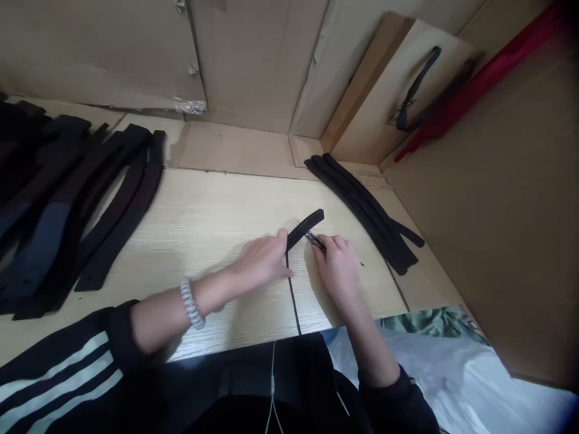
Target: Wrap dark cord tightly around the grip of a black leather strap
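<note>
Observation, worktable [217, 211]: a short black strip [307, 227] lies in front of the person, between the two hands and near the middle of the table. Its near end is at the left hand [262, 258]; from there the long axis runs away from the body and to the right, with a slight bend, to a free, blunt end beyond the fingertips of both hands. The left hand is the nearer, being in contact; it comes in from the left, palm side not visible. Its fingers are closed, pinching the strip's near end between thumb and fingertips, though part of the grip is hidden. The right hand [340, 268] lies just to the right of the strip and on the near side of its free end. Its fingers are curled together around a slim metallic tool with a dark handle [315, 240], the type of which cannot be read with certainty. The tool points away and to the left, crossing the strip's axis at a steep angle, and its front part meets the strip partway along; whether it passes over or under is not clear. Surroundings: several long black strips [368, 211] lie side by side right of the right hand, and a larger heap of dark curved pieces [49, 223] sits at far left.
</note>
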### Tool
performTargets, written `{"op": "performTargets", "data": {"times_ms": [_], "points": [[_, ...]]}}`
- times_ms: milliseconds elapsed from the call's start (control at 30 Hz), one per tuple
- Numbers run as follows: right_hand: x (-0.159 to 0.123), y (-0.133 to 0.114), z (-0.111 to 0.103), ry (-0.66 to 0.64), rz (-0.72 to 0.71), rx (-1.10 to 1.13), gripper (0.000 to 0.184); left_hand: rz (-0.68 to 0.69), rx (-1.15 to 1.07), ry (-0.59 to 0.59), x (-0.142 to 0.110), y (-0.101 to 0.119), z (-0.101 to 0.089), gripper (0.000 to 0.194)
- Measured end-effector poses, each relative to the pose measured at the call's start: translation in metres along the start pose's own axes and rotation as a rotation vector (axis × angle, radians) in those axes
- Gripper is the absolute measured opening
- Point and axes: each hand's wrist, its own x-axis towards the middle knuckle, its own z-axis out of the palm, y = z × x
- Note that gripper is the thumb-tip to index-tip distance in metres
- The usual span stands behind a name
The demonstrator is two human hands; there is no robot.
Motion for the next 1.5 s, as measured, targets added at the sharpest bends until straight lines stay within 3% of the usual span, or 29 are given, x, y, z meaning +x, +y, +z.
{"op": "performTargets", "data": {"times_ms": [100,267,500,600,733,833,900,1033,1100,1200,1300,1500], "points": [[-0.007,-0.005,-0.007,-0.004,-0.043,0.015,0.029,-0.006,-0.019,0.001,0.001,-0.002,0.0,0.032],[-0.031,-0.028,-0.018,-0.168,-0.251,0.158,0.019,-0.03,-0.11,0.034,0.002,-0.009,-0.001,0.032],[-0.037,-0.043,0.001,-0.128,-0.147,0.237,0.023,-0.08,-0.464,0.101,0.005,-0.009,-0.009,0.03],[-0.033,-0.045,0.007,-0.144,-0.089,0.333,0.028,-0.094,-0.74,0.159,0.008,-0.004,-0.033,0.027],[-0.026,-0.047,0.005,-0.156,0.021,0.557,0.018,-0.042,-1.173,0.266,0.0,0.003,-0.094,0.026],[-0.009,-0.049,-0.008,-0.194,0.107,0.816,0.017,0.052,-1.44,0.309,-0.019,0.006,-0.138,0.032],[0.01,-0.054,-0.024,-0.231,0.138,0.998,0.019,0.112,-1.573,0.338,-0.032,0.007,-0.157,0.034],[0.053,-0.083,-0.076,-0.241,0.123,1.279,0.019,0.231,-1.761,0.36,-0.047,0.002,-0.172,0.037],[0.07,-0.105,-0.104,-0.27,0.109,1.637,0.016,0.296,-1.819,0.369,-0.05,-0.002,-0.176,0.037],[0.085,-0.14,-0.129,-0.193,-0.047,1.855,0.014,0.428,-1.86,0.371,-0.054,-0.008,-0.181,0.037],[0.093,-0.167,-0.126,-0.193,-0.176,1.884,0.015,0.526,-1.807,0.384,-0.061,-0.011,-0.187,0.034],[0.113,-0.198,-0.093,-0.273,-0.328,1.637,0.014,0.528,-1.75,0.583,-0.071,-0.016,-0.196,0.032]]}}
